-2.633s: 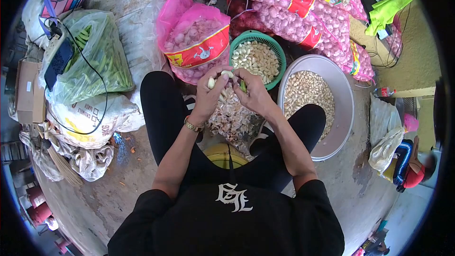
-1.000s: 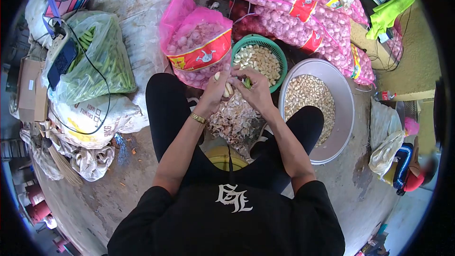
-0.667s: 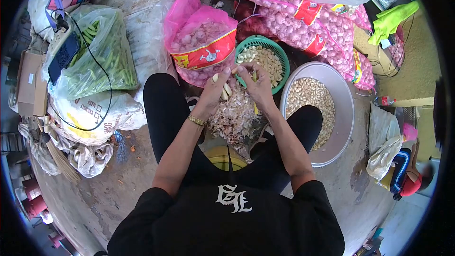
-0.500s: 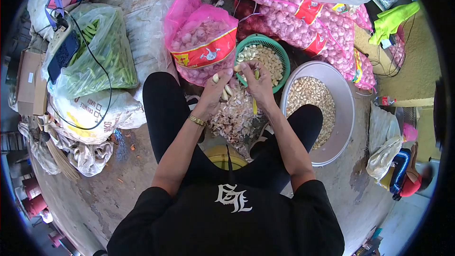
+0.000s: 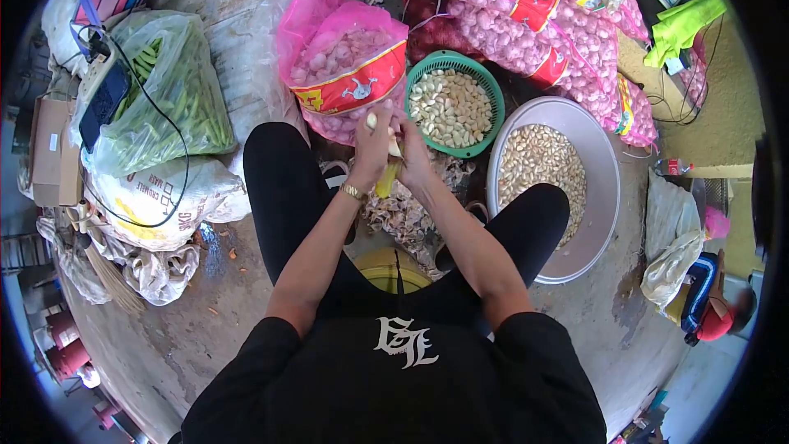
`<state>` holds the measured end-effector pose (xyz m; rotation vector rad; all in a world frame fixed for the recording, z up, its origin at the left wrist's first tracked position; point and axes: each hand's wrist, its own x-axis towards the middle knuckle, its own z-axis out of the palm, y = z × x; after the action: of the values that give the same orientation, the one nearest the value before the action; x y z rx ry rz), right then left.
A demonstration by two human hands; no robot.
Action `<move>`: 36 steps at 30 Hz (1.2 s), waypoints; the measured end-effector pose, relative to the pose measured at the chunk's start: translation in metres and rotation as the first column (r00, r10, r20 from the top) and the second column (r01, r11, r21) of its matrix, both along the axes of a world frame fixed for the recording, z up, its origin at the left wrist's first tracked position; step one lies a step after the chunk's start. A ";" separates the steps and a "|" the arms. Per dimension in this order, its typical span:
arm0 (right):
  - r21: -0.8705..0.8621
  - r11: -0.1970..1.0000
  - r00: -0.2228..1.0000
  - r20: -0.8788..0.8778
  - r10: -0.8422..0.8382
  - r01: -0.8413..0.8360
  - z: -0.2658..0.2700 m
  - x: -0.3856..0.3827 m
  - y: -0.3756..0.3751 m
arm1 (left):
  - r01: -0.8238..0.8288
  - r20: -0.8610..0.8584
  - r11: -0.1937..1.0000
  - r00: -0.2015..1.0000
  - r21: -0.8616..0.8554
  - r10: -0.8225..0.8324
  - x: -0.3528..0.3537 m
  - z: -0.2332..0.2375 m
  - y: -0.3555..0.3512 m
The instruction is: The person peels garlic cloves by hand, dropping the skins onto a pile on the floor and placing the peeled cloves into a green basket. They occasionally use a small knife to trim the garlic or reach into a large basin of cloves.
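My left hand (image 5: 371,150), a gold watch at its wrist, is closed around several garlic cloves (image 5: 372,121). Against it, my right hand (image 5: 416,160) is closed on what looks like a small yellow-handled knife (image 5: 386,181); its blade cannot be made out. Between the fingers of both hands shows a pale garlic clove (image 5: 394,146). Below them lies a heap of garlic skins (image 5: 403,218) on the floor. Just beyond my right hand stands a green basket (image 5: 499,107) of peeled cloves. A large pale basin (image 5: 604,214) to the right holds many unpeeled-looking cloves.
An open pink mesh bag of garlic (image 5: 345,57) stands ahead, with several full garlic bags (image 5: 526,41) behind. A clear bag of green vegetables (image 5: 177,107) rests on a white sack (image 5: 177,197) at left. Between my legs is a yellow bucket (image 5: 382,267). Another person (image 5: 715,312) sits far right.
My right hand has moved left against my left hand, and the yellow handle has swung over with it. More of the green basket's cloves now show.
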<state>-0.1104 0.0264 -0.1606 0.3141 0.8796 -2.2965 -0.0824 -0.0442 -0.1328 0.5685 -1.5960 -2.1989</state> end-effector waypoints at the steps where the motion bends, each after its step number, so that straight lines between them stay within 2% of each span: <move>1: -0.002 0.998 0.997 -0.025 0.068 -0.068 -0.012 -0.006 0.003 | 0.028 0.019 0.997 0.999 0.066 -0.029 -0.005 -0.003 -0.008; 2: -0.005 0.997 0.997 -0.018 0.071 -0.071 -0.023 -0.013 0.008 | 0.051 0.035 0.990 0.998 0.133 -0.056 -0.007 -0.006 -0.015; 4: 0.185 0.974 0.983 -0.096 0.154 -0.134 -0.016 -0.023 0.018 | 0.049 0.067 0.981 0.996 0.188 -0.062 -0.008 0.012 -0.025; 6: 0.169 0.974 0.978 -0.123 0.171 -0.150 -0.012 -0.028 0.025 | 0.183 -0.051 0.864 0.982 0.470 -0.181 -0.006 0.020 -0.031; 8: 0.147 0.971 0.981 -0.032 0.193 -0.186 -0.011 -0.029 0.027 | 0.164 -0.033 0.860 0.985 0.483 -0.169 -0.008 0.014 -0.025; 10: 0.200 0.971 0.989 -0.036 0.144 -0.134 -0.002 -0.020 0.023 | 0.158 0.011 0.907 0.984 0.391 -0.177 -0.011 0.009 -0.015; 12: 0.277 0.958 0.993 -0.058 0.099 -0.079 0.000 -0.016 0.023 | 0.161 0.047 0.909 0.980 0.385 -0.194 -0.010 0.006 -0.011; 14: 0.241 0.964 0.983 -0.112 0.143 -0.112 -0.006 -0.020 0.030 | 0.164 0.056 0.907 0.978 0.388 -0.201 -0.010 0.005 -0.007; 15: 0.288 0.952 0.984 -0.110 0.140 -0.103 -0.003 -0.023 0.033 | 0.192 0.014 0.899 0.977 0.395 -0.215 -0.011 0.007 -0.007; 17: 0.340 0.935 0.978 -0.136 0.158 -0.104 0.004 -0.027 0.042 | 0.213 0.035 0.904 0.969 0.370 -0.243 -0.013 0.010 -0.007; 22: 0.329 0.934 0.978 -0.096 0.183 -0.142 0.004 -0.029 0.050 | 0.258 0.092 0.913 0.949 0.314 -0.300 -0.011 0.015 -0.004; 25: 0.339 0.927 0.970 -0.117 0.212 -0.162 0.008 -0.025 0.052 | 0.300 0.021 0.903 0.947 0.306 -0.322 -0.010 0.015 -0.003; 27: 0.331 0.927 0.963 -0.139 0.232 -0.175 0.007 -0.026 0.054 | 0.299 0.026 0.880 0.943 0.369 -0.332 -0.011 0.012 -0.003; 29: 0.271 0.952 0.980 -0.097 0.176 -0.144 -0.004 -0.029 0.057 | 0.303 0.005 0.879 0.945 0.368 -0.327 -0.011 0.008 -0.001; 31: 0.293 0.945 0.982 -0.072 0.175 -0.147 -0.016 -0.033 0.061 | 0.301 -0.012 0.878 0.948 0.372 -0.319 -0.009 0.007 -0.001; 33: 0.312 0.938 0.984 -0.044 0.174 -0.152 -0.031 -0.035 0.064 | 0.297 -0.059 0.821 0.949 0.488 -0.308 -0.008 0.009 -0.004; 34: 0.326 0.925 0.974 -0.048 0.222 -0.195 -0.041 -0.036 0.065 | 0.296 -0.054 0.820 0.949 0.490 -0.310 -0.006 0.011 -0.004; 36: 0.341 0.910 0.962 -0.044 0.268 -0.238 -0.062 -0.033 0.065 | 0.293 -0.040 0.740 0.940 0.605 -0.339 -0.005 0.017 0.001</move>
<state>-0.1430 0.0918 -0.2222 0.2251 1.2807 -1.9311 -0.0873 -0.0431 -0.1157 0.5761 -1.0361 -3.0113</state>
